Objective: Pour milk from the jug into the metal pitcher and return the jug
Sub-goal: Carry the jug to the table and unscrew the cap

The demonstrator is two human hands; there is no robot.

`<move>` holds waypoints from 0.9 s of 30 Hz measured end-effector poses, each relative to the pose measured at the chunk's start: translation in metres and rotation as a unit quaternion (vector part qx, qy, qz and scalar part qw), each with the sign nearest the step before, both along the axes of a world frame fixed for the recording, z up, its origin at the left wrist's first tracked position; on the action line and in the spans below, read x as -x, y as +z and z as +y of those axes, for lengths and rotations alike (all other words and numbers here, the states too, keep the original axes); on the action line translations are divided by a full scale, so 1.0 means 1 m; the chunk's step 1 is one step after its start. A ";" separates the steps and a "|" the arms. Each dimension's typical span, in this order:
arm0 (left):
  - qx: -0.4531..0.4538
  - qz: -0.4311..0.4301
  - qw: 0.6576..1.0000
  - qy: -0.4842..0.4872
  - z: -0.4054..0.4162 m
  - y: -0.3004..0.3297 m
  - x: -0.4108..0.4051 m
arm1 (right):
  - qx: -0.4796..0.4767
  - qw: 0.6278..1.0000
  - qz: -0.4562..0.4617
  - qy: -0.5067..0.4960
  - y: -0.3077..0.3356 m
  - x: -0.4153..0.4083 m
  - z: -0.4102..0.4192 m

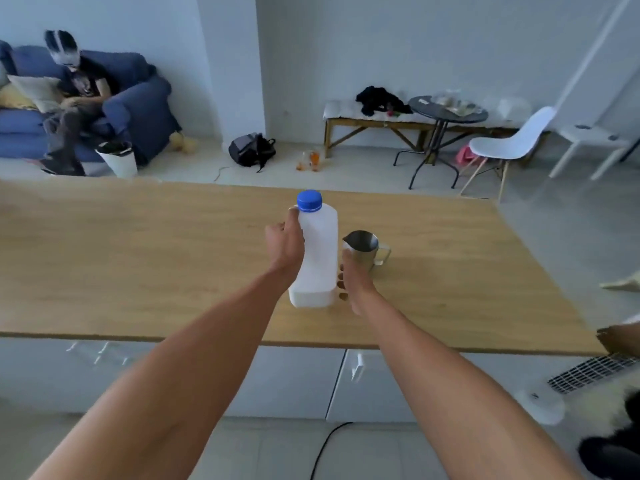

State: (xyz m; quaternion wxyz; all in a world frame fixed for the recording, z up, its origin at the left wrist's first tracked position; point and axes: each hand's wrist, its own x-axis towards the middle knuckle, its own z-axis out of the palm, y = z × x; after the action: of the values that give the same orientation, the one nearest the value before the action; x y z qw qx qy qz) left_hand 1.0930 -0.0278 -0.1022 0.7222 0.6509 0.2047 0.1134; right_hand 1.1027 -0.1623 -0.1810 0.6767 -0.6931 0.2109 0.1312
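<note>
**Both hands at the capped milk jug, pitcher just beside it**

Left hand: fingers curled around the upper far-left side of the tall white translucent plastic milk jug, thumb tip up near the jug's shoulder. Closed grip on the jug body.

Right hand: against the jug's lower right side, knuckles bent, fingers touching the lower right edge. Whether they clasp the jug or only rest on it cannot be told; the fingers are partly curled, not spread.

Jug: upright, base looks to be on the light wooden tabletop, roughly mid-tabletop. Round blue screw cap on the neck, closed. Liquid level not readable through the wall.

Small stainless-steel pitcher: upright, just to the right of the jug, spout turned toward the jug, handle on the side away from it. The right hand overlaps its lower near side; contact cannot be told. Interior looks dark; contents not discernible.

Beyond the jug, past the far tabletop edge: black backpack on the floor; to the far left, a blue sofa with a seated person; to the far right, a wooden bench, a round black metal table and a white moulded chair.
</note>
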 end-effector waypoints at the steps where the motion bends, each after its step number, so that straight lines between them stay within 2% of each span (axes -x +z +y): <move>1: -0.001 0.002 1.000 -0.005 -0.003 -0.004 -0.003 | 0.023 0.999 -0.018 -0.023 0.004 -0.005 -0.005; 4: -0.009 0.004 1.000 -0.015 -0.012 -0.016 -0.009 | 0.115 0.987 -0.108 -0.030 0.027 -0.017 -0.020; 8: -0.037 0.014 0.999 -0.013 -0.022 -0.031 -0.013 | 0.256 0.938 -0.234 -0.017 0.064 -0.025 -0.024; 17: -0.054 -0.004 0.998 0.009 -0.029 -0.042 -0.021 | 0.514 0.794 -0.314 0.081 0.090 -0.049 0.001; 23: -0.081 -0.038 0.996 -0.005 -0.028 -0.045 -0.022 | 0.592 0.733 -0.312 0.123 0.096 -0.048 0.013; 27: -0.100 -0.054 0.994 -0.009 -0.027 -0.051 -0.027 | 0.587 0.724 -0.335 0.138 0.089 -0.049 0.015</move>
State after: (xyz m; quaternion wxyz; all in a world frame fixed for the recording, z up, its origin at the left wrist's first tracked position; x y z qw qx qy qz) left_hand 1.1199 -0.0550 -0.1535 0.6646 0.7146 0.1474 0.1613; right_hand 1.1521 -0.1470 -0.0918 0.1360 -0.9721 -0.0921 -0.1675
